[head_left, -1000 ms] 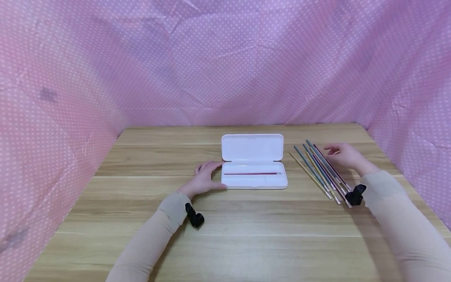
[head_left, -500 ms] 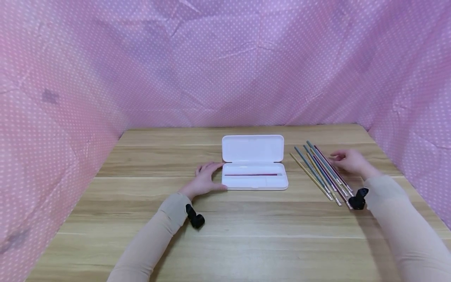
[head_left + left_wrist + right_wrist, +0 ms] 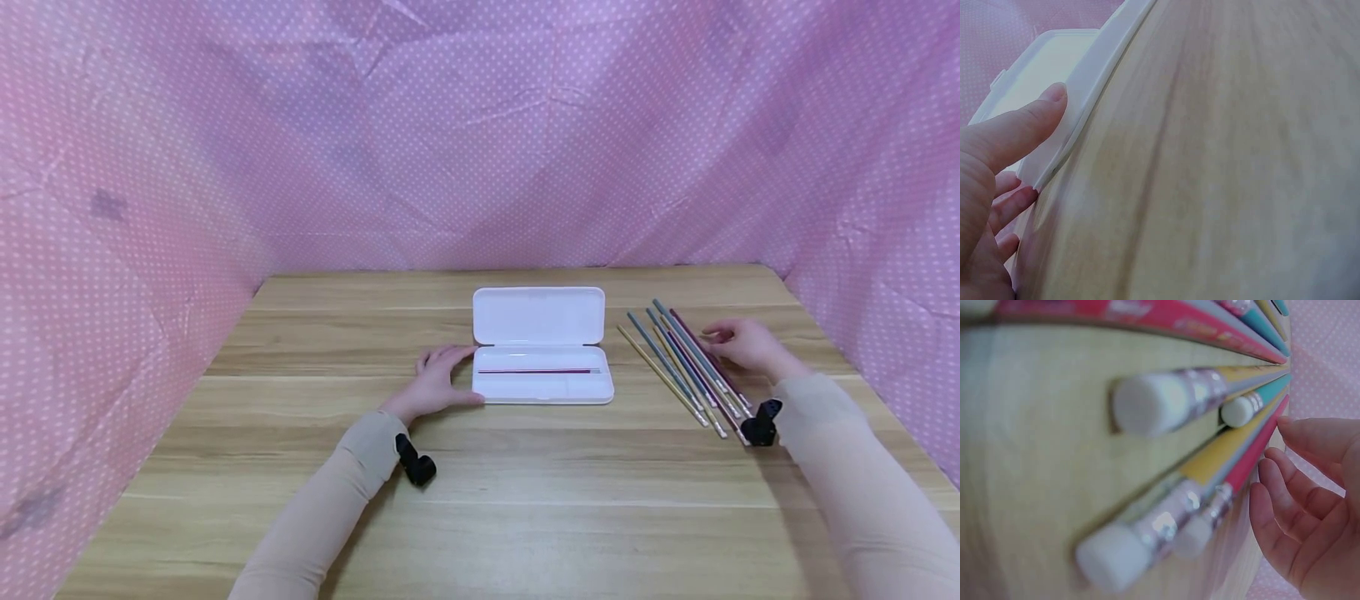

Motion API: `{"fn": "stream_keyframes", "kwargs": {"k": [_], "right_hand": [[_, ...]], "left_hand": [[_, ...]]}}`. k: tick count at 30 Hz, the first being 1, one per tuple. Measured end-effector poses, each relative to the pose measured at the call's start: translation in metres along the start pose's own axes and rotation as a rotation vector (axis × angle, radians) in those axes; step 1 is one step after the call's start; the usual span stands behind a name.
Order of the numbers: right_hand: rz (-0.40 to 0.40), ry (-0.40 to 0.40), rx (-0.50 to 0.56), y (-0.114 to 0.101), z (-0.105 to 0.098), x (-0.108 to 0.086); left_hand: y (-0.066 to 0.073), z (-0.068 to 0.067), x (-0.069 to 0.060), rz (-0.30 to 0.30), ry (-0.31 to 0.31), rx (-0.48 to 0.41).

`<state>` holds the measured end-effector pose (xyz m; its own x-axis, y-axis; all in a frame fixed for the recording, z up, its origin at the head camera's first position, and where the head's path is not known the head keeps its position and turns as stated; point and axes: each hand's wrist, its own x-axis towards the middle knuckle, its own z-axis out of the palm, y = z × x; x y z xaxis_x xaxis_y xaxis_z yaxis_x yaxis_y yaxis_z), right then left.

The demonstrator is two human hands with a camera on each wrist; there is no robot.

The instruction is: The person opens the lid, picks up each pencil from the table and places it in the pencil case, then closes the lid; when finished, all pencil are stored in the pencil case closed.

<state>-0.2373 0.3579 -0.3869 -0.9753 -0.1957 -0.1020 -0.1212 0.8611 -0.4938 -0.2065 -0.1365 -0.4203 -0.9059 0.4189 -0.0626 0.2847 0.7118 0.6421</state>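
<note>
My left hand point(image 3: 431, 386) grips the left end of an open white pencil case point(image 3: 543, 392). In the left wrist view its thumb point(image 3: 1025, 128) lies along the case's near side, and the other fingers reach the end wall. Inside the case rests one dark red pencil point(image 3: 536, 371). Over on the right, my right hand point(image 3: 742, 343) pinches the rightmost red pencil point(image 3: 693, 335) of a loose bunch. In the right wrist view the thumb and fingertips meet that pencil's side, beyond its white eraser end; the exact contact is partly hidden.
Several yellow point(image 3: 652, 362), teal and red pencils lie slanted beside the right hand, some crossing, erasers toward the front. The case's lid point(image 3: 537, 316) stands raised at the back. A pink dotted cloth point(image 3: 480, 167) hangs behind the wooden table point(image 3: 525, 517).
My right hand has come slightly nearer and to the right, down to the outermost red pencil, which has shifted a little rightward. My left hand stays on the case.
</note>
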Motion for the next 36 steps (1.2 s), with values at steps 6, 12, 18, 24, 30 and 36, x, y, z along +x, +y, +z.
{"fn": "stream_keyframes", "kwargs": {"k": [6, 12, 18, 24, 30, 36], "right_hand": [[-0.013, 0.003, -0.016, -0.002, -0.001, 0.000], [-0.024, 0.006, -0.016, 0.001, -0.001, 0.002], [-0.018, -0.014, 0.018, 0.004, 0.000, 0.002], [0.004, -0.064, 0.020, 0.003, -0.001, 0.001], [0.010, -0.066, -0.012, 0.005, -0.002, 0.002], [0.009, -0.056, -0.012, 0.008, -0.004, 0.002]], "left_hand": [[0.001, 0.000, 0.000, -0.007, 0.003, 0.000], [0.001, 0.000, -0.001, -0.008, 0.007, 0.014], [0.002, 0.000, -0.001, 0.003, 0.015, 0.012], [0.003, 0.000, -0.001, 0.006, 0.005, -0.010], [0.003, 0.000, -0.001, -0.001, 0.004, -0.003], [0.004, 0.001, -0.002, 0.003, 0.015, 0.006]]}}
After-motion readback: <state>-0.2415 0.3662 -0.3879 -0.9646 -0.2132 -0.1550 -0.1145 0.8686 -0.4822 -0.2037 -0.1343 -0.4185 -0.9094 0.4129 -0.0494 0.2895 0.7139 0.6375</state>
